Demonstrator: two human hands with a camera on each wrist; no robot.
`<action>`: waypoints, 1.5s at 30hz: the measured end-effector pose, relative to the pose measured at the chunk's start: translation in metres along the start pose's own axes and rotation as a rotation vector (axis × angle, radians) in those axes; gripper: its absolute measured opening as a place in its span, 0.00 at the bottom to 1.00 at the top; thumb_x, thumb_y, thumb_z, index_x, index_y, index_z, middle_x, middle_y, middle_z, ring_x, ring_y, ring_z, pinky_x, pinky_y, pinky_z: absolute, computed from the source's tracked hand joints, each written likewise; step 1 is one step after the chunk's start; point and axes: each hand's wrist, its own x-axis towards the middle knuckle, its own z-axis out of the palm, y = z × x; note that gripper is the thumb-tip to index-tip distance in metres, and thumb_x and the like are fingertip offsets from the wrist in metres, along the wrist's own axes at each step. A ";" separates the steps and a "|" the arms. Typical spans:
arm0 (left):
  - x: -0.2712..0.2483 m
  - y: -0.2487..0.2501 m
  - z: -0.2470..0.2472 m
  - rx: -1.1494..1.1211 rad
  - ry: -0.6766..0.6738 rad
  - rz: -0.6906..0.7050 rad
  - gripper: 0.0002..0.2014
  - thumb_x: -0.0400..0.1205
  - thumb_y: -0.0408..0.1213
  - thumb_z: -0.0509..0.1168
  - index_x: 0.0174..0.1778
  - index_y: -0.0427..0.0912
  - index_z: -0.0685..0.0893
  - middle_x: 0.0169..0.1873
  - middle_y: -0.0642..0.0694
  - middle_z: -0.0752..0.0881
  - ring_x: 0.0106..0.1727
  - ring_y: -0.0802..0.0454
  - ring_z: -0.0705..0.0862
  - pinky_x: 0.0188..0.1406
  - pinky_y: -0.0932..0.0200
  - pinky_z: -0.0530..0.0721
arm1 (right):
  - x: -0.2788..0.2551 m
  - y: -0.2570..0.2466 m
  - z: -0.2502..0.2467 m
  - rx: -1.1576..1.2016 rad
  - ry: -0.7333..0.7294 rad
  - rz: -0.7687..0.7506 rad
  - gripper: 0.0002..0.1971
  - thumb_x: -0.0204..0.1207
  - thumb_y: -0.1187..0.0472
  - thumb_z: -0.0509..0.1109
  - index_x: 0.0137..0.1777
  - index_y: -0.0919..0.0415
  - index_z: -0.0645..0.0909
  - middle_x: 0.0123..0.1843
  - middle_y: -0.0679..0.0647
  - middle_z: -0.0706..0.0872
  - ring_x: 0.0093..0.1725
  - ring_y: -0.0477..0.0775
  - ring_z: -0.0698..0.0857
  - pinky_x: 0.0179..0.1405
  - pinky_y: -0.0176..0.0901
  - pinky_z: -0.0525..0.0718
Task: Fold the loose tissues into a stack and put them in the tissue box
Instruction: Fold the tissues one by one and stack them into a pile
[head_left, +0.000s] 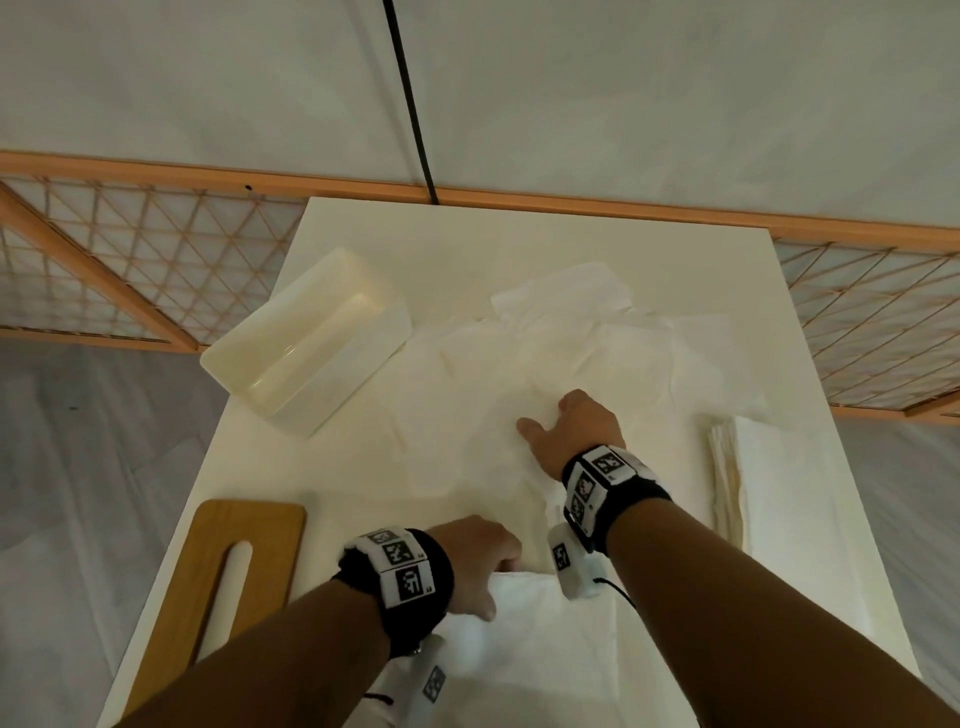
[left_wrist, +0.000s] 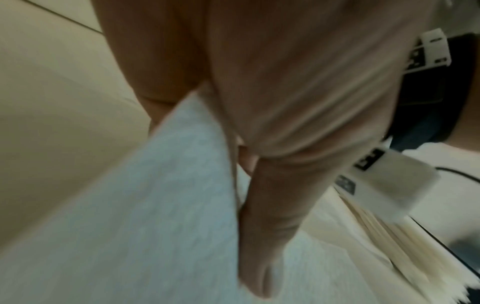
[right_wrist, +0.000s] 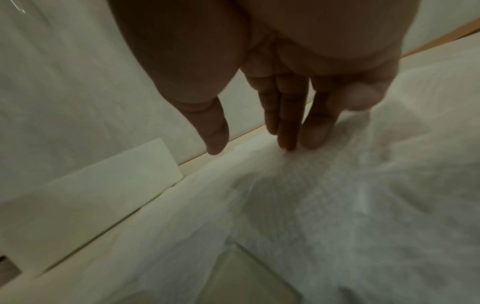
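Near the table's front edge lies a white tissue (head_left: 545, 639), and my left hand (head_left: 498, 587) grips its far edge. In the left wrist view the thumb (left_wrist: 265, 236) and curled fingers pinch that tissue (left_wrist: 135, 201). Loose tissues (head_left: 545, 338) lie crumpled across the middle of the table. My right hand (head_left: 550, 415) reaches onto them with straight fingers; its fingertips (right_wrist: 288, 144) touch a loose tissue (right_wrist: 324, 205), thumb apart. The open cream tissue box (head_left: 306, 338) stands at the back left, empty, also in the right wrist view (right_wrist: 91, 195). A stack of folded tissues (head_left: 748, 478) lies at the right edge.
A wooden lid (head_left: 234, 577) with a long slot lies at the table's front left. The white table (head_left: 363, 228) ends against an orange-framed lattice rail (head_left: 156, 260) at the back. A black cable (head_left: 410, 104) runs down the wall behind.
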 end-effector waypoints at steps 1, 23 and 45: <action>-0.001 -0.004 0.000 -0.018 0.010 -0.017 0.16 0.78 0.36 0.77 0.55 0.38 0.80 0.55 0.41 0.85 0.49 0.45 0.79 0.43 0.56 0.73 | 0.003 -0.005 0.004 -0.055 0.002 0.023 0.35 0.77 0.36 0.73 0.74 0.59 0.73 0.71 0.57 0.82 0.71 0.63 0.81 0.70 0.56 0.82; -0.009 -0.022 0.004 -0.365 0.076 -0.092 0.11 0.77 0.36 0.78 0.55 0.46 0.90 0.53 0.49 0.94 0.45 0.58 0.88 0.47 0.64 0.81 | 0.004 0.007 -0.019 0.583 0.061 -0.072 0.10 0.71 0.60 0.84 0.37 0.58 0.84 0.29 0.50 0.91 0.38 0.58 0.93 0.48 0.60 0.94; 0.012 -0.041 -0.039 -1.625 0.723 -0.344 0.20 0.85 0.56 0.67 0.50 0.39 0.86 0.40 0.42 0.87 0.42 0.45 0.84 0.43 0.50 0.78 | -0.021 0.008 0.005 -0.073 -0.210 -0.556 0.11 0.73 0.46 0.80 0.45 0.44 0.80 0.82 0.42 0.74 0.87 0.47 0.63 0.85 0.39 0.59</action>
